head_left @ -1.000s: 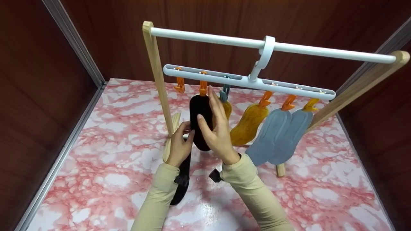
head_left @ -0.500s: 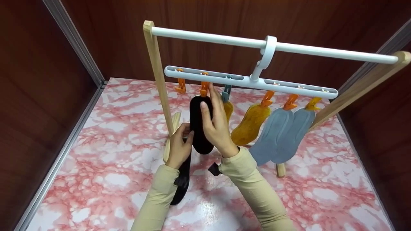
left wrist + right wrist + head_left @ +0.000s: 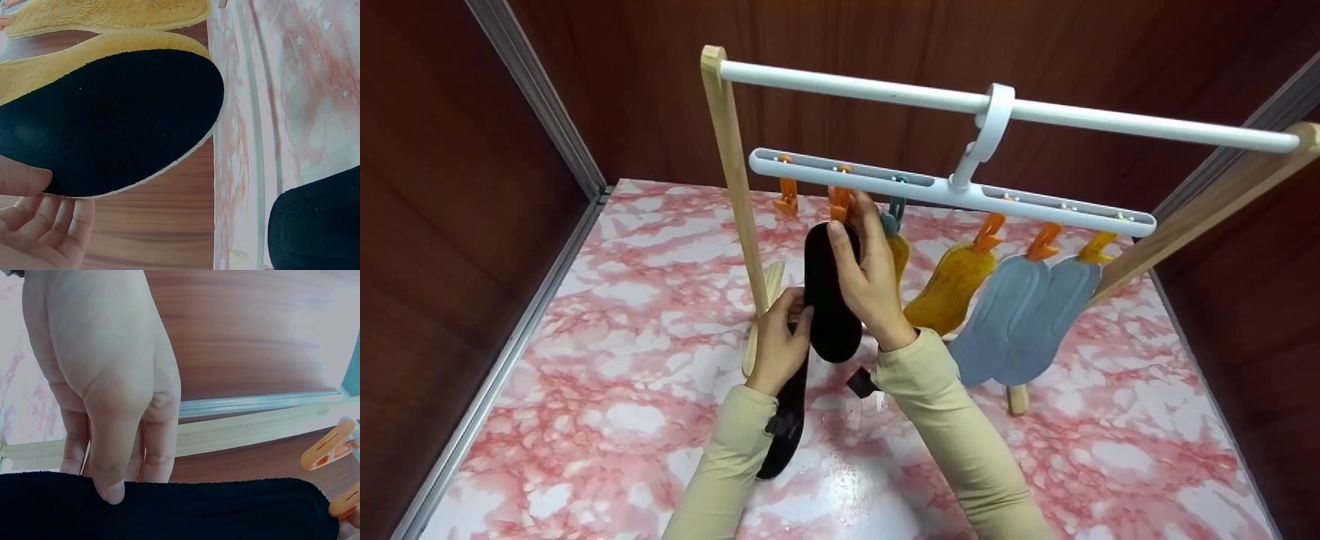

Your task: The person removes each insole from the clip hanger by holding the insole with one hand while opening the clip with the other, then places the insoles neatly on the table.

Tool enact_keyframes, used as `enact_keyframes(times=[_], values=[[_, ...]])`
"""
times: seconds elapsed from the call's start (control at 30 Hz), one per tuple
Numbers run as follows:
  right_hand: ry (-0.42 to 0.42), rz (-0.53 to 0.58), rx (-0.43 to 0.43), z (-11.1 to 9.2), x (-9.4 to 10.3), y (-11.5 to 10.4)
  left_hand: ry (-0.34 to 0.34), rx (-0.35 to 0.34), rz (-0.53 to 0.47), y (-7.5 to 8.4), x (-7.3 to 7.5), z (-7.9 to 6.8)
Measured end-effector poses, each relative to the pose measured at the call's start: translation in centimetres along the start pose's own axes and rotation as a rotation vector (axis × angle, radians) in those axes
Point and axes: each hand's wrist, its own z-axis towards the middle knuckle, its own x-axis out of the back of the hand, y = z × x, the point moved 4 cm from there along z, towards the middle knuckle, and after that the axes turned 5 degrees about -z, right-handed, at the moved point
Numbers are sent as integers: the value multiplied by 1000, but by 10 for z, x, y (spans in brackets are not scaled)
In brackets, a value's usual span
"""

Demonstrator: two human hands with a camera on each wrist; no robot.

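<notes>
Black insole [image 3: 834,300], one of two, has its top at the second of six clips [image 3: 840,201] from the hanger's [image 3: 958,195] left end. Left hand [image 3: 780,337] and right hand [image 3: 876,285] each pinch a side edge, thumbs in front. The second black insole [image 3: 782,456] lies on the table [image 3: 585,337]; two yellow insoles [image 3: 952,289] and two grey insoles [image 3: 994,315] hang.

And in the head view, the marbled surface [image 3: 607,420] gleams bright, a white glare low in the middle with soft shadow beside it, while the back wall [image 3: 622,90] sits dim! The black insole [image 3: 831,300] swallows nearly all detail. Over to the left wrist: cool, hazy, washed-out colour. And the right wrist view! Glare whitens the wood panel [image 3: 242,337] towards the right edge, pale light on the right hand [image 3: 107,377].
</notes>
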Motion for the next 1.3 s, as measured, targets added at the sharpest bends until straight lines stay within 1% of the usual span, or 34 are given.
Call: enact_keyframes(times=[0.1,0.27,0.33,0.53,0.63,0.73,0.9,1.13,1.3], values=[[10,18,5,3,-1,0,-2,-10,-9,0,1,0],[-12,40,-6,6,-3,0,-10,-30,-33,-1,1,-1],[-15,44,-10,7,-3,0,-11,-38,-28,0,1,0],[-12,84,4,7,-3,-2,-20,-32,-36,0,0,-2],[-5,88,-11,7,-2,-4,-22,-23,-45,-1,-1,-3],[4,95,-37,8,-2,-5,-17,-29,-62,-2,-1,-4],[14,169,-71,9,-1,-5,-8,-43,-77,-1,1,-5],[-7,267,-94,12,0,-3,-10,-20,-53,-1,2,-7],[-15,321,-97,11,2,-3,-15,-24,-43,-2,2,-10]])
